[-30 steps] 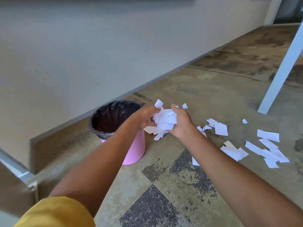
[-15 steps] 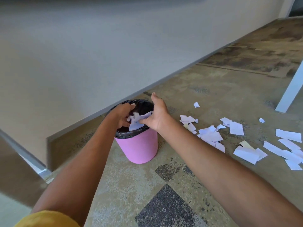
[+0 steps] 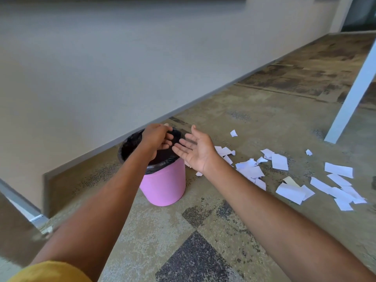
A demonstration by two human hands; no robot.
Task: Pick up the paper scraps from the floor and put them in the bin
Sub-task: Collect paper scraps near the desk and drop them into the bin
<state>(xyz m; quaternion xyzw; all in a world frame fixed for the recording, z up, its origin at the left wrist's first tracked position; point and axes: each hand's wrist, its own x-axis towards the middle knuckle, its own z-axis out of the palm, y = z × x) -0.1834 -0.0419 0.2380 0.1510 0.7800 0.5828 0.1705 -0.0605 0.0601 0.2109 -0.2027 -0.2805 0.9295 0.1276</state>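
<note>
Paper scraps [image 3: 250, 171] lie strewn over the mottled floor [image 3: 203, 231] across the right-centre of the frame, the nearest cluster just beside the pink bin [image 3: 162, 186], the others trailing off toward the right edge, and one small piece [image 3: 233, 133] sits apart higher up. The bin stands at the centre, lined with a black bag [image 3: 130, 145], close to the wall's skirting.

Both hands are over the bin's mouth. The left hand [image 3: 155, 139] hangs above the opening with its fingers curled loosely downward; I see no paper in it, though the inner side of the fingers is hidden, so a small scrap could be tucked there. The right hand [image 3: 196, 151] is at the bin's right rim, palm up, fingers spread wide and plainly empty.

By my judgement this handful is dropped and much of the job remains. To do the release well, the left fingers should open fully above the liner so nothing clings or flutters out over the rim. The next gather is best started with the cluster beside the bin, sweeping pieces together with both palms rather than picking them singly, since thin flat sheets are hard to lift off a hard floor. A white post [image 3: 354, 92] at the upper right stands clear of the scraps.
</note>
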